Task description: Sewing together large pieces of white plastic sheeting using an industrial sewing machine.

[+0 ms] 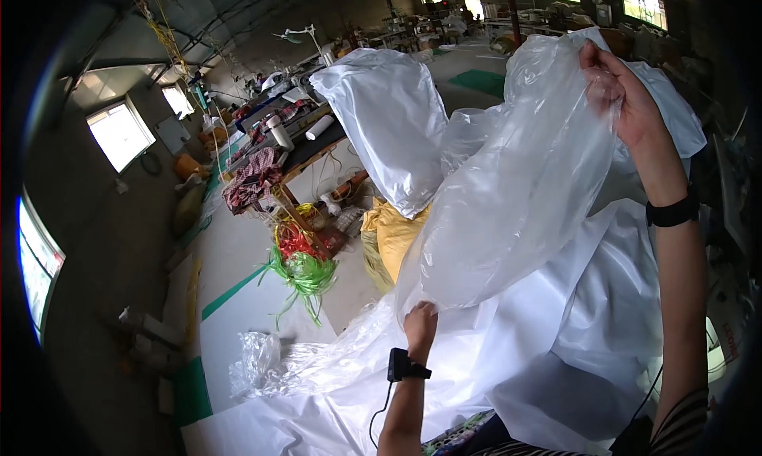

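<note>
Some red lettering sits lower right; left hand, lower middle, and right hand, upper right, both pinch shiny, crinkly see-through plastic.

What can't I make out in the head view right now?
Head view, all:
Left hand: fingertips, hidden by its own curled fingers.
Yellow sack: upper part, behind the white sack.
White sheeting: near side, cut off by the lower edge.
Background clutter: too small and dim.
</note>
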`<state>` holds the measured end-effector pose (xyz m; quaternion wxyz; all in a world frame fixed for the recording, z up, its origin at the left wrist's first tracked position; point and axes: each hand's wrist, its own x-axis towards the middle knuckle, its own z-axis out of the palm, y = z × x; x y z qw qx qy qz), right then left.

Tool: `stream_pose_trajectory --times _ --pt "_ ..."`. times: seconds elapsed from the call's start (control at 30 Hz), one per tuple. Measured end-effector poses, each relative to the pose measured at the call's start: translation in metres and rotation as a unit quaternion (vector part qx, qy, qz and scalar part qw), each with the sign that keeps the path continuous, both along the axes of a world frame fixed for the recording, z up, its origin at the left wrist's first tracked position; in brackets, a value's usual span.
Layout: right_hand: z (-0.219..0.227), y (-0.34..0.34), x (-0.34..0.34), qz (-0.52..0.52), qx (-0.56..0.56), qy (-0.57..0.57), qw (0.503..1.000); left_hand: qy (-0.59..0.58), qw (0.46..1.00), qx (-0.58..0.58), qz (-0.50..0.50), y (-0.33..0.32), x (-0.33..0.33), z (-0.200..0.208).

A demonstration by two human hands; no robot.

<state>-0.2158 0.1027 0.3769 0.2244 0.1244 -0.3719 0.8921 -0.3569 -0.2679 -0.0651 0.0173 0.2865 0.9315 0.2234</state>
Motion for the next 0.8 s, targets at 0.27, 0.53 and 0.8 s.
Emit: stream_pose_trajectory --times 0.27,0.53,0.8 --pt "-0.028 0.045 0.009 -0.121 0.002 -0.022 0.992 -0.289 0.864 0.411 0.024 -0.145 -0.062 0.045" --pt "-0.024 0.052 0.001 -0.119 0.023 0.038 0.992 -0.018 0.965 0.262 0.015 -0.18 -0.081 0.125" --pt "-0.007 0.079 0.019 -0.12 0.09 0.081 0.985 0.146 0.976 0.072 -0.143 -0.101 0.023 0.035"
